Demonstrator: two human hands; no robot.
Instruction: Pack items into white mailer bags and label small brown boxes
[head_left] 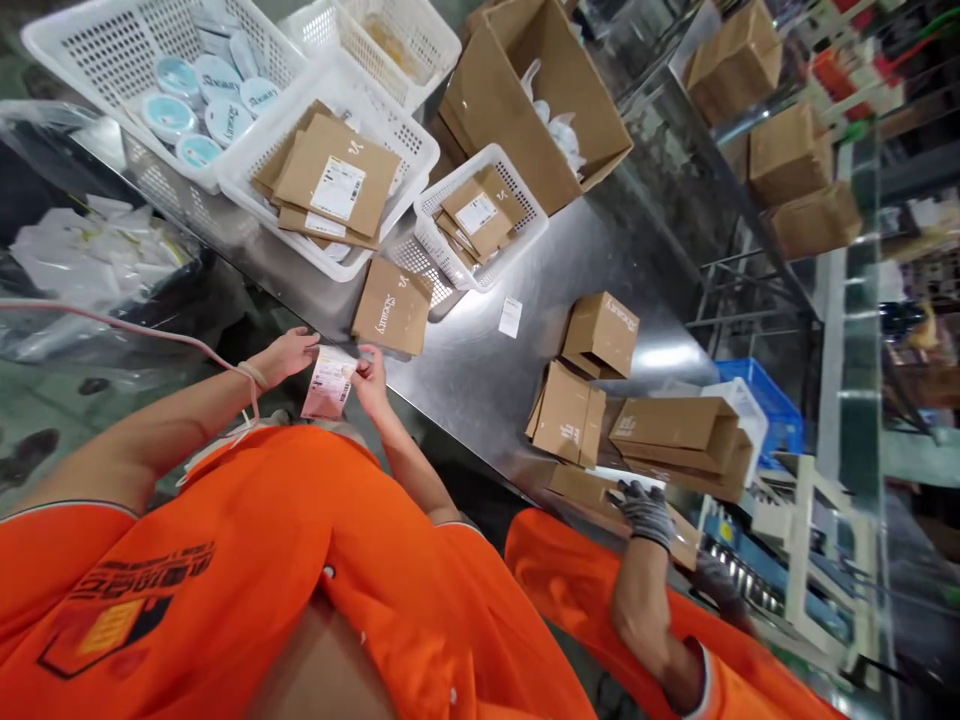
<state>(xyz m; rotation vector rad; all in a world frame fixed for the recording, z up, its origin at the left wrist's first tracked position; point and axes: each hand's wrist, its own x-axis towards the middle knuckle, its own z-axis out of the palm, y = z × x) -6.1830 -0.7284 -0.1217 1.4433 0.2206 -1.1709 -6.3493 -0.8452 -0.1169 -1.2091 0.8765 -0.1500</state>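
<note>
A printed label sheet hangs between my two hands, in front of the metal table's edge. My left hand pinches its upper left corner. At its upper right corner, the fingers of my right hand are closed on it. Just beyond my right hand, a flat brown carton with white lettering lies at the table edge. A small white label lies on the table farther right.
White baskets hold round blue-lidded tubs and flat labelled cartons; a smaller basket stands beside them. A large open box is behind. At right, a co-worker's gloved hand touches cartons.
</note>
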